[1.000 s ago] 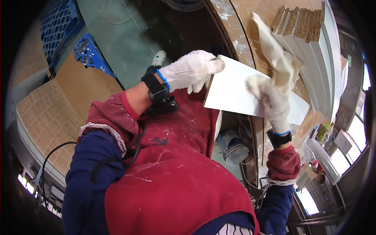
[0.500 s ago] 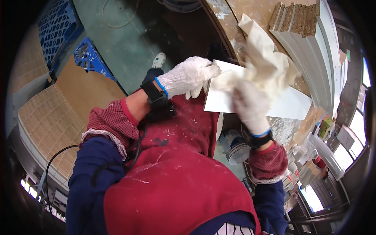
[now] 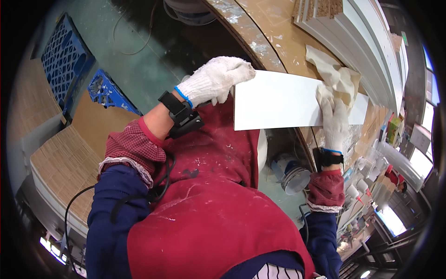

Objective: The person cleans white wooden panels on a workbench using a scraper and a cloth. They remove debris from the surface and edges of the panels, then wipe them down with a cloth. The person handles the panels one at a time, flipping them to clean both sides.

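Note:
A long white board [image 3: 278, 100] extends from my left hand across the edge of the worktable [image 3: 274, 35]. My left hand [image 3: 218, 80], in a white knitted glove, is closed on the board's left end. Farther right, my gloved right hand [image 3: 333, 121] lies over the board near its other end. A crumpled cream cloth [image 3: 344, 79] is bunched under and beyond its fingers, partly hidden by the hand. The cloth rests across the board's far edge.
Behind the cloth stands a stack of white boards [image 3: 371, 60] with raw chipboard ends. Below the table edge is a white bucket [image 3: 296, 180]. To the left are a blue plastic crate [image 3: 65, 60], a smaller blue piece [image 3: 109, 93] and stacked tan panels [image 3: 65, 158].
My right hand and the cloth have moved right along the board, baring its middle. The board now lies more level. My left hand keeps its grip on the end.

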A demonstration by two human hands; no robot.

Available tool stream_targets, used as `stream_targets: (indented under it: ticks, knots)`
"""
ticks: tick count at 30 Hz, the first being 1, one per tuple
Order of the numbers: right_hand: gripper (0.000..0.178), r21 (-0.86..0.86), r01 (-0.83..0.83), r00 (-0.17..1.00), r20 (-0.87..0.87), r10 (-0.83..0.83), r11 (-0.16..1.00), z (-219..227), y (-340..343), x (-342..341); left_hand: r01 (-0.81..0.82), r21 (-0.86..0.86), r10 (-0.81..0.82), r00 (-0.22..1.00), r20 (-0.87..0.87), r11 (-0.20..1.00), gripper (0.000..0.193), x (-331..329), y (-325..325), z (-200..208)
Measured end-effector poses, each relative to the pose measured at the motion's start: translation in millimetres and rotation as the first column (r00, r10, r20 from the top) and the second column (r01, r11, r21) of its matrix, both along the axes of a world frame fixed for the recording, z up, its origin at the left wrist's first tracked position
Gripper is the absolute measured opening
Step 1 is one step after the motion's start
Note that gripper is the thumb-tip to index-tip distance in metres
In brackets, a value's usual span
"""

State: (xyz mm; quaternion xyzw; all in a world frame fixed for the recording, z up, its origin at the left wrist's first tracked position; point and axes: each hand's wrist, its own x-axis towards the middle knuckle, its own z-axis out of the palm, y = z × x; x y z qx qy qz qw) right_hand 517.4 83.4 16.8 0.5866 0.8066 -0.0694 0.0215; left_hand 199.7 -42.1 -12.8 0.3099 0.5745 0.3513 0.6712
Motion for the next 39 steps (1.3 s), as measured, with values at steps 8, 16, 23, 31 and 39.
stream_targets:
  ticks: [8,16,23,31,39]
  knots:
    - [0.012,-0.058,-0.407,0.907,-0.149,0.395,0.912,-17,-132,-153,-0.074,-0.009,0.073,0.996,-0.049,0.997,0.031,8,0,-4]
    - [0.019,0.341,-0.125,0.984,-0.08,0.161,0.932,-19,-62,-61,-0.063,-0.05,0.06,0.996,-0.058,0.997,0.033,9,-5,-2]
    - [0.01,-0.037,-0.466,0.882,-0.096,0.461,0.884,-22,-144,-159,0.001,0.236,0.052,0.974,-0.221,0.972,0.033,10,-2,-25]
    - [0.015,0.261,-0.464,0.882,0.22,0.416,0.846,-33,-140,-114,-0.027,0.045,0.029,0.999,-0.039,0.999,0.032,33,-5,-17]
    - [0.016,0.47,-0.151,0.947,-0.183,0.264,0.87,-31,-53,0,-0.042,-0.032,0.043,0.999,0.029,0.999,0.028,34,-4,-9]
